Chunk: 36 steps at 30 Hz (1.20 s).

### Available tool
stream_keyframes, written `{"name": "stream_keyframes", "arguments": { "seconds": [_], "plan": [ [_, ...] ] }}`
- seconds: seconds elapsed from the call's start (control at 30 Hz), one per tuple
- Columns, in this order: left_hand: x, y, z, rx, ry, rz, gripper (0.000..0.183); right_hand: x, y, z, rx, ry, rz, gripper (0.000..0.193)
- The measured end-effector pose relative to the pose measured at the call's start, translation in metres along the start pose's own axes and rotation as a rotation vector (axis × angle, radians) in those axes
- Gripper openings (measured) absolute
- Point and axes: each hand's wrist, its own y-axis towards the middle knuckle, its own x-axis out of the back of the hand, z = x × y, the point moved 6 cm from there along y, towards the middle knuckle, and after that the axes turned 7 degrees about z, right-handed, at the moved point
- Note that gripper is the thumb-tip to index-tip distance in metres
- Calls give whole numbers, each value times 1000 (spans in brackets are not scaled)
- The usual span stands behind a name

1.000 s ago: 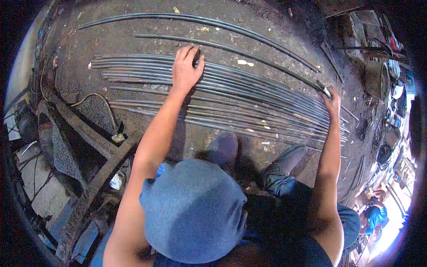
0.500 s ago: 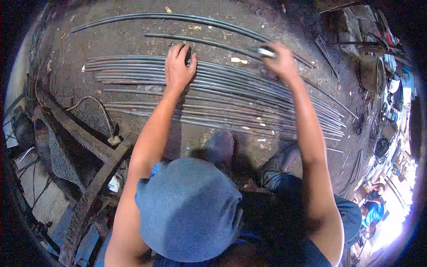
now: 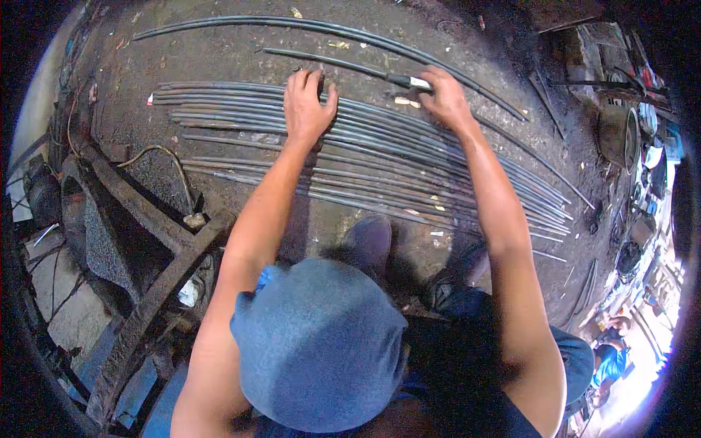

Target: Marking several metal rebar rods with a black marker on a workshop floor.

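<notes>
Many long, thin dark metal rods (image 3: 380, 124) lie side by side on the ground before me. My left hand (image 3: 308, 108) rests at the far edge of this bundle, its fingers and thumb apart and holding nothing that I can see. Farther right, my right hand (image 3: 444, 98) is closed on a small white tool with a dark tip (image 3: 418, 83), too small to name. The tip meets a separate single rod (image 3: 328, 60) lying beyond the bundle. Past it, a close pair of rods (image 3: 292, 23) runs along the far side.
A rusty angled metal frame (image 3: 157, 208) stands at my left, with a bent cable (image 3: 162, 149) beside it. At the right are a round metal container (image 3: 618, 136) and assorted clutter. A person in blue (image 3: 610, 361) is at the lower right. My shoe (image 3: 367, 241) is near the bundle.
My right hand has moved slightly left and nearer the single rod, bringing the white tool's tip to it. My left hand stays spread at the bundle. The whole view has shifted a little.
</notes>
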Motion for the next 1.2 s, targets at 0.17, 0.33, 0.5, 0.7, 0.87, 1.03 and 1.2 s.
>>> {"name": "stream_keyframes", "arguments": {
  "seconds": [0.17,0.33,0.5,0.7,0.87,1.03,1.2],
  "plan": [
    [1,0,2,0,4,-42,40,14,-39,-37,-182,-16,56,25],
    [1,1,3,6,32,-34,41,30,-67,-51,-106,-12,24,28],
    [-1,2,1,-12,49,-29,41,37,-76,-63,-191,-89,0,35],
    [-2,4,-3,-6,23,-15,43,36,-84,-85,-196,-105,0,41],
    [-2,6,-4,-13,84,33,45,40,-72,-89,-364,-18,157,41],
    [-1,4,-2,-5,101,52,45,34,-15,-41,-350,15,12,38],
    [-2,5,-5,0,97,70,47,9,14,-21,-169,15,-8,32]
  ]
}}
